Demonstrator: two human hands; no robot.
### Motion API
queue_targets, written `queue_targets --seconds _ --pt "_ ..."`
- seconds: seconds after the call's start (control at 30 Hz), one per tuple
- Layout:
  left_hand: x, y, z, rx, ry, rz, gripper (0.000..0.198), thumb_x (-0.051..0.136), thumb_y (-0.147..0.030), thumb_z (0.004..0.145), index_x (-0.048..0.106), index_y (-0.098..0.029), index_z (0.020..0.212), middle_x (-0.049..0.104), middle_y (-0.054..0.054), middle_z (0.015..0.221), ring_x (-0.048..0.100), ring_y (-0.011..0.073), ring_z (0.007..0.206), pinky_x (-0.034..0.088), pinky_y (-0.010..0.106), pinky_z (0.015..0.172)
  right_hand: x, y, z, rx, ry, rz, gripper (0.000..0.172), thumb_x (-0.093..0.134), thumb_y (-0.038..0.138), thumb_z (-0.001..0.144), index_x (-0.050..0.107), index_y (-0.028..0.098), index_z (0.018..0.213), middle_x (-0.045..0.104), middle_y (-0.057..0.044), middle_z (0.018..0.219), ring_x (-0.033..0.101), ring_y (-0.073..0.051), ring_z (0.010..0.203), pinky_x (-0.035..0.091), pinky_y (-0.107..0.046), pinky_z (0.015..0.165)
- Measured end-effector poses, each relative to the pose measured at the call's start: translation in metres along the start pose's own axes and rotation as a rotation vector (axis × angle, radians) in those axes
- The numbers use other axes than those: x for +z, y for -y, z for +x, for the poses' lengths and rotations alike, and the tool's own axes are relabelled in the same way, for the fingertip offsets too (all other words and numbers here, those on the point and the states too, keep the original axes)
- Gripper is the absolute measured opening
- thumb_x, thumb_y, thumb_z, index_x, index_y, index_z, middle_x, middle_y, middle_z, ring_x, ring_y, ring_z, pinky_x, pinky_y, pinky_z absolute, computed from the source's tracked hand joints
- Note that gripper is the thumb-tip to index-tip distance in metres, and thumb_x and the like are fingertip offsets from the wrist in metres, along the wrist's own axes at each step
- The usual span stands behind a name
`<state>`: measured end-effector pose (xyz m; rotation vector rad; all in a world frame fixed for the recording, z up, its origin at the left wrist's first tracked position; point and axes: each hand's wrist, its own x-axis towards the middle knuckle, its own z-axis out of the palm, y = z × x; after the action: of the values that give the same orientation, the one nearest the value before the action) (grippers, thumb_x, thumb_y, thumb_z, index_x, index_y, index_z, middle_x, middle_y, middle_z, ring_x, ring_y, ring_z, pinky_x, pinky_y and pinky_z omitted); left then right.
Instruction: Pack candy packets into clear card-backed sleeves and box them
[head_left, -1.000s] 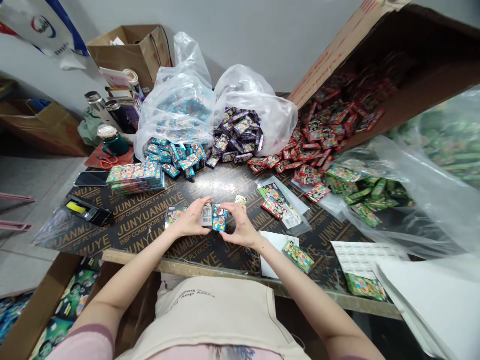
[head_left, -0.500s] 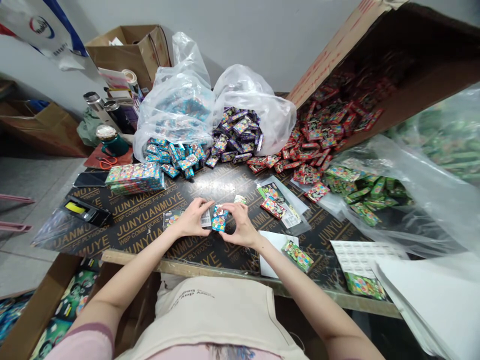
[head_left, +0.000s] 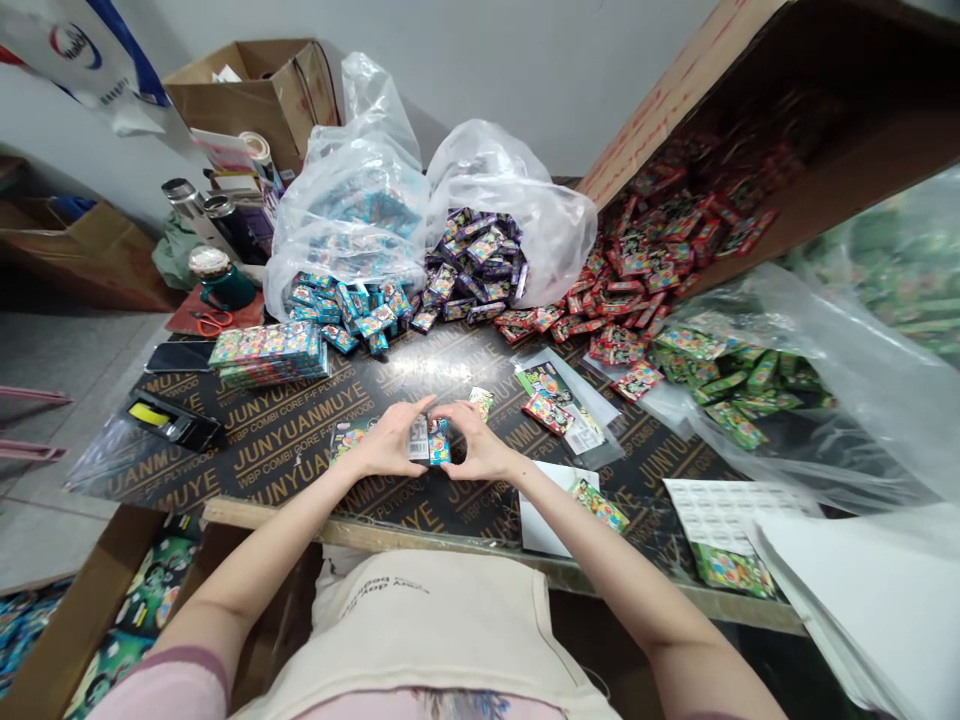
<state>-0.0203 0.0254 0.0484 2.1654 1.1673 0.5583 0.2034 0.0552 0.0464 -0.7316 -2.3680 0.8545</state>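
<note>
My left hand (head_left: 395,440) is closed over a flat plastic packet (head_left: 348,437), with thumb and forefinger at its right end. A white barcode label (head_left: 418,438) shows between those fingers. My right hand (head_left: 475,443) pinches a small blue printed box (head_left: 439,444) between thumb and fingers. The box meets the packet's labelled end and is partly covered; how far it sits inside I cannot tell. Just behind my right hand lies a small green box (head_left: 481,402). To the right, a red box (head_left: 551,412) rests on another clear packet (head_left: 587,434).
Blue boxes (head_left: 357,318), purple boxes (head_left: 480,262) and red boxes (head_left: 634,255) spill from bags and a tilted carton (head_left: 675,90). Green boxes (head_left: 739,385) lie at right. A stack of printed packs (head_left: 268,352), a tape dispenser (head_left: 171,420) and scissors (head_left: 212,322) sit left.
My right hand has brought the blue box slightly left against the packet's end, and less of the box shows. My two hands are closer together.
</note>
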Motion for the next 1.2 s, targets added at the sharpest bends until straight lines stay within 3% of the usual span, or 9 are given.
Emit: queue_targets --seconds 0.17,0.3,0.5,0.67,0.83,0.9,1.0,1.1,1.2 --pt "-0.004 0.005 0.000 -0.057 -0.096 0.010 0.105 0.075 -0.030 0.060 0.018 -0.020 0.148 0.048 0.013 0.137 0.048 0.0305 0.123 0.035 0.045 0.106 0.006 0.010 -0.005 0.111 -0.128 -0.127 0.096 0.072 0.050 0.070 0.021 0.024 0.147 0.051 -0.015 0.136 0.040 -0.033 0.129 0.024 -0.052 0.106" --pt "-0.002 0.009 -0.001 -0.071 -0.099 0.036 0.106 0.074 -0.029 0.062 0.013 -0.018 0.148 0.046 0.015 0.137 0.047 0.0299 0.123 0.036 0.044 0.105 0.011 0.012 0.007 0.077 -0.028 -0.064 0.072 0.053 0.041 0.089 0.017 0.027 0.149 0.059 -0.010 0.129 0.049 -0.026 0.122 0.021 -0.050 0.107" --pt "0.006 0.000 0.003 -0.081 0.078 0.288 0.070 0.071 -0.030 0.066 0.047 -0.023 0.131 0.046 0.014 0.129 0.045 0.0316 0.118 0.040 0.046 0.097 -0.051 -0.079 0.086 0.481 -0.312 -0.450 0.051 0.055 0.020 0.081 0.049 0.016 0.132 0.043 -0.017 0.143 0.034 -0.033 0.129 0.026 -0.049 0.100" --pt "0.026 -0.015 -0.003 -0.083 0.207 0.426 0.046 0.074 -0.041 0.063 0.061 -0.021 0.103 0.047 0.014 0.122 0.046 0.0332 0.112 0.042 0.047 0.091 -0.099 -0.129 0.124 0.626 -0.275 -0.440 0.032 0.054 0.008 0.077 0.062 0.013 0.108 0.059 -0.022 0.122 0.043 -0.036 0.118 0.029 -0.052 0.094" --pt "0.040 -0.014 -0.009 -0.085 0.118 0.243 0.067 0.081 -0.045 0.055 0.059 -0.022 0.114 0.050 0.015 0.127 0.045 0.0349 0.119 0.034 0.055 0.101 -0.054 -0.100 0.102 0.545 -0.241 -0.238 0.026 0.059 0.026 0.081 0.058 0.018 0.106 0.066 -0.004 0.077 0.059 -0.022 0.079 0.043 -0.036 0.076" --pt "0.036 -0.012 -0.001 -0.211 -0.111 -0.017 0.081 0.081 -0.051 0.054 0.054 -0.022 0.125 0.051 0.015 0.131 0.044 0.0340 0.123 0.031 0.055 0.105 -0.027 -0.075 0.081 0.534 -0.277 0.054 0.045 0.058 0.034 0.082 0.045 0.020 0.122 0.060 0.003 0.065 0.057 -0.017 0.062 0.044 -0.029 0.061" --pt "0.024 -0.009 0.020 -0.504 -0.444 -0.606 0.061 0.069 -0.056 0.067 0.062 -0.016 0.113 0.065 0.012 0.109 0.061 0.0254 0.100 0.046 0.042 0.091 0.000 -0.034 0.046 0.504 -0.300 0.505 0.063 0.062 0.042 0.079 0.032 0.024 0.131 0.054 0.008 0.060 0.054 -0.015 0.053 0.043 -0.026 0.053" --pt "0.015 -0.010 0.034 -0.647 -0.461 -1.047 0.040 0.074 -0.049 0.062 0.067 -0.012 0.075 0.066 0.004 0.069 0.060 0.0140 0.062 0.049 0.028 0.067 0.005 -0.001 0.016 0.421 -0.310 0.435 0.076 0.071 0.045 0.071 0.033 0.025 0.134 0.064 -0.002 0.089 0.063 -0.020 0.079 0.050 -0.034 0.070" --pt "0.017 -0.015 0.035 -0.659 -0.389 -1.138 0.032 0.080 -0.038 0.053 0.064 -0.012 0.060 0.060 0.000 0.055 0.051 0.0088 0.050 0.043 0.023 0.057 -0.005 0.017 -0.005 0.233 -0.222 0.157 0.091 0.077 0.041 0.063 0.031 0.024 0.140 0.049 -0.012 0.133 0.048 -0.029 0.122 0.039 -0.045 0.099"
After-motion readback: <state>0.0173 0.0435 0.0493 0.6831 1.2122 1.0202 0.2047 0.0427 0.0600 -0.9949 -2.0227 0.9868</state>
